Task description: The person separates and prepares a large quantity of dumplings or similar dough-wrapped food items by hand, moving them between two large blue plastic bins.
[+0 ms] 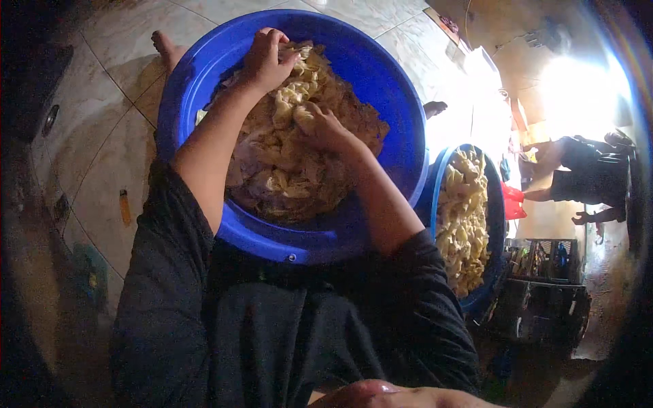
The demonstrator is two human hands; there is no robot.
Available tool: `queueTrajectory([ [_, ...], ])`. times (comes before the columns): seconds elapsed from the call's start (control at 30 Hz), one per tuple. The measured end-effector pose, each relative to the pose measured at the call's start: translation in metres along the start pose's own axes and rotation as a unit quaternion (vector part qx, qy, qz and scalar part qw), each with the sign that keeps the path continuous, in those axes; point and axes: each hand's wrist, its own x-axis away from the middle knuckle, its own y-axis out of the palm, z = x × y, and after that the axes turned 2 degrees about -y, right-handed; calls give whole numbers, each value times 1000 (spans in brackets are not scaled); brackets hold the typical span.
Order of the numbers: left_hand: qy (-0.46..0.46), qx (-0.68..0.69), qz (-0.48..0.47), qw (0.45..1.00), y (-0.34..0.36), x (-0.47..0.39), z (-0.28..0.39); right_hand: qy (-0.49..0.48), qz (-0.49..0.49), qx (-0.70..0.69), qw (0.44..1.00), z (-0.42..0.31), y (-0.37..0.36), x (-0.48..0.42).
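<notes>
A large round blue plastic basin (393, 168) stands before me, with brown, crumpled, sheet-like material (352, 109) spread inside. A line of folded pale-yellow pieces (296, 94) lies on the brown material; what they are is hard to tell. At the far end of this line is my left hand (265, 58), its thumb and forefinger brought close together; whether anything is between them is unclear. My right hand (326, 130) reaches in from the right, its fingers closed around a pale rounded piece (304, 118). More pale pieces (285, 186) lie in the near part of the basin.
To the right, an oval blue tub (497, 219) holds many similar pale pieces (464, 219). Beyond it are a black crate (546, 260), a red bag (512, 201) and another person (592, 176). An orange lighter-like object (125, 207) lies on the tiled floor (97, 173).
</notes>
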Motion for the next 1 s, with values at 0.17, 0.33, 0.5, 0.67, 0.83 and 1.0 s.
queueTrajectory([
  [0.17,-24,13,-31,999,-6,8,-8,-48,12,-144,988,-18,-28,-8],
  [0.33,-159,255,-288,910,1,5,22,-22,133,-104,985,1,-57,-2],
  [0.5,-142,320,-386,853,-25,12,53,39,143,-460,875,-24,-80,21],
  [0.67,-113,323,-489,802,-55,2,68,24,151,-450,880,-25,-71,37],
  [0.83,-49,159,-306,937,-45,11,77,-5,145,-344,928,-28,-79,34],
  [1.0,-47,124,-307,943,-23,10,30,-88,64,-200,974,-34,-95,38],
])
